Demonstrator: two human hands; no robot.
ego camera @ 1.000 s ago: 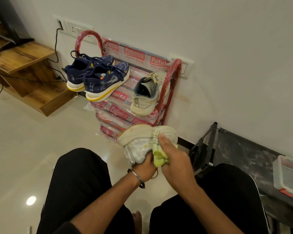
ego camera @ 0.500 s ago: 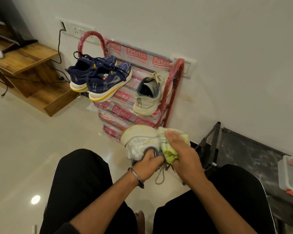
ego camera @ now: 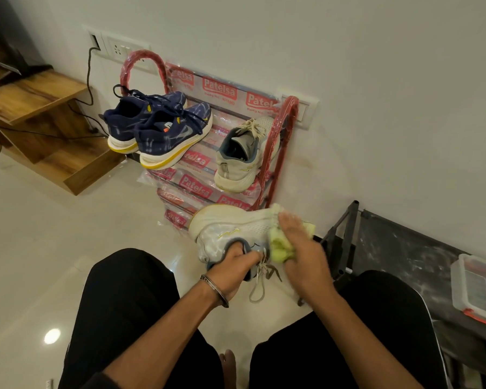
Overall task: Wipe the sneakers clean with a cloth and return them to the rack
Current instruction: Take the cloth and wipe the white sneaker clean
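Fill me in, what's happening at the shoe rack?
A seated person is wiping a white sneaker over their lap. The left hand grips it at the collar, fingers inside the opening, while the right hand presses a yellow-green cloth against its side. The matching white sneaker and a pair of navy sneakers already sit on the red shoe rack against the wall.

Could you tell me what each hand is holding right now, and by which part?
The left hand grips the white sneaker by its heel collar, fingers inside; the right hand presses a green cloth against its toe.
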